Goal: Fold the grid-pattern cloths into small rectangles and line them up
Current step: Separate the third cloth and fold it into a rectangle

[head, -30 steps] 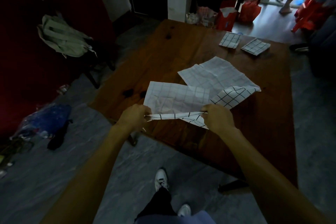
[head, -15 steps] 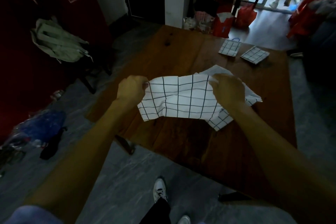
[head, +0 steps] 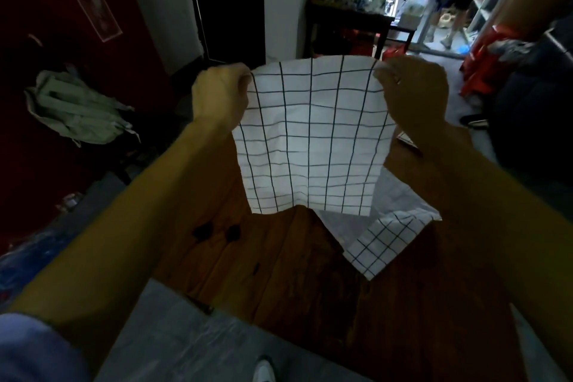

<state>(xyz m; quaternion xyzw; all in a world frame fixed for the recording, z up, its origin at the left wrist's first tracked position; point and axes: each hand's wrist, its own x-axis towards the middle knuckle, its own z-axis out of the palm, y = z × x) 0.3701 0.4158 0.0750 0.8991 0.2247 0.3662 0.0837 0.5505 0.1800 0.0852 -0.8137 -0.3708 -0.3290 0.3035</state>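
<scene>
1. I'm holding one grid cloth (head: 310, 139) up in the air over the wooden table (head: 279, 273), hanging flat in front of me.
2. My left hand (head: 220, 93) is pinching its top left corner, and my right hand (head: 412, 90) is pinching the top right.
3. A second grid cloth (head: 381, 242) is lying rumpled on the table underneath.

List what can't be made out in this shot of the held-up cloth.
- Far half of the brown wooden table, head view: hidden behind the raised white black-grid cloth.
- Each grip on that cloth's top corners: left hand and right hand show only their backs.
- Second white grid cloth lying on the table: partly covered by the raised one.
</scene>
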